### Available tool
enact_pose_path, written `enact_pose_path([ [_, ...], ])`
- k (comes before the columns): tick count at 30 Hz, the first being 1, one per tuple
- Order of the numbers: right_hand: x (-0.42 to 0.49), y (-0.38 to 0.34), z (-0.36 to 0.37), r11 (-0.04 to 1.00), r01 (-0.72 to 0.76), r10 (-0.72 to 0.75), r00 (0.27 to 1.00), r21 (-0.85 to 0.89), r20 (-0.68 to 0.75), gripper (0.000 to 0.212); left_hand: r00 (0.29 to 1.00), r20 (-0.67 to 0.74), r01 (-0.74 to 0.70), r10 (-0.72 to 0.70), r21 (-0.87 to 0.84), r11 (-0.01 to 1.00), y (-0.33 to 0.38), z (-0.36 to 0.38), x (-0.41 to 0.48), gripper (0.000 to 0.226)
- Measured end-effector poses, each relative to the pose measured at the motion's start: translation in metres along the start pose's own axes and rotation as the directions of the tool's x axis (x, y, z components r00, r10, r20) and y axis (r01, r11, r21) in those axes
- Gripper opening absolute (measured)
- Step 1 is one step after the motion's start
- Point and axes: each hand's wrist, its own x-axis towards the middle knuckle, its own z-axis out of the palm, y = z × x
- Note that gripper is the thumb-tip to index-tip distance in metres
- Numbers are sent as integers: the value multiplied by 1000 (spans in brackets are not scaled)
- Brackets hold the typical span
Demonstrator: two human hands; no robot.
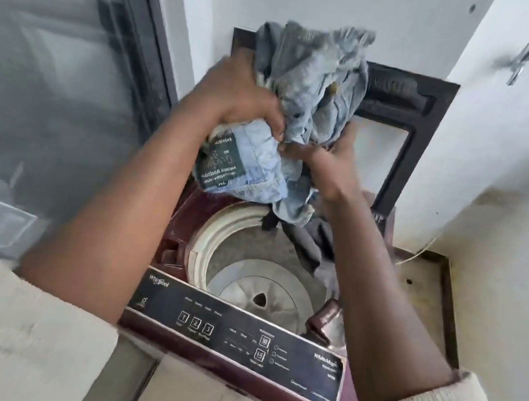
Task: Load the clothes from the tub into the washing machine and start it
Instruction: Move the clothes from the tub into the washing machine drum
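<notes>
I hold a bundle of pale blue denim clothes [313, 79] above the open top of a maroon top-loading washing machine [185, 208]. My left hand [238, 95] grips the bundle from the left, by a waistband with a dark green label. My right hand [335, 163] grips it from below on the right. A dark grey piece of cloth [312, 242] hangs from the bundle down into the drum [243, 280]; the drum's bottom shows bare. The lid [421, 97] stands raised at the back. The control panel [234, 337] faces me. The tub is out of view.
A glass door with a dark frame [149, 43] stands close on the left. White walls rise behind and on the right, with a metal hook [520, 64] on the right wall. A stained ledge [424, 295] lies to the right of the machine.
</notes>
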Motion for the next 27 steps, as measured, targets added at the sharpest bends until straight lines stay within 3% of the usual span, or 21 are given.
enact_pose_path([
  [2,6,66,3,989,-128,128,992,-67,2,78,993,45,101,-109,145,984,-56,41,6,54],
  [5,3,156,-6,899,-360,350,933,-249,-88,70,975,135,141,-175,224,964,-129,113,-4,39],
  [7,1,201,-16,786,-498,471,866,-366,-166,62,954,178,187,-240,270,944,-169,156,-11,43],
  [9,-1,234,-23,606,-608,594,775,-513,-216,66,928,228,217,-293,308,926,-200,194,-20,45],
  [10,-2,248,-27,473,-606,638,736,-639,-226,75,917,261,210,-300,325,922,-214,213,-26,46],
  [12,0,269,-30,226,-450,701,691,-864,-176,82,905,299,183,-304,373,910,-239,245,-34,47],
  [14,1,274,-30,118,-342,739,658,-932,-148,67,875,322,203,-361,433,878,-257,265,-35,59],
  [15,-1,271,-31,115,-348,724,671,-930,-162,54,853,343,215,-393,456,863,-263,271,-33,66],
  [17,-6,249,-45,230,-428,512,817,-874,-265,27,832,360,200,-423,517,833,-269,280,-27,76],
  [18,-11,233,-60,328,-452,289,884,-829,-368,20,819,375,174,-434,559,811,-268,284,-25,76],
  [19,-16,215,-78,414,-451,39,877,-791,-480,18,807,389,146,-444,597,789,-266,286,-24,74],
  [20,-20,201,-101,456,-469,-138,802,-756,-581,24,801,394,126,-451,625,770,-263,289,-23,71],
  [21,-26,191,-124,485,-543,-166,712,-686,-682,38,795,393,115,-461,649,752,-262,292,-24,68],
  [22,-30,184,-146,527,-654,-33,622,-542,-783,55,785,399,109,-473,663,741,-262,295,-26,68],
  [23,-34,183,-165,563,-751,204,530,-344,-823,65,769,415,106,-486,667,738,-262,298,-28,70],
  [25,-43,185,-183,513,-858,679,388,25,-623,68,720,463,103,-517,666,739,-263,302,-32,76],
  [27,-44,197,-194,375,-909,847,255,184,-466,80,675,499,91,-543,674,733,-264,304,-34,83],
])
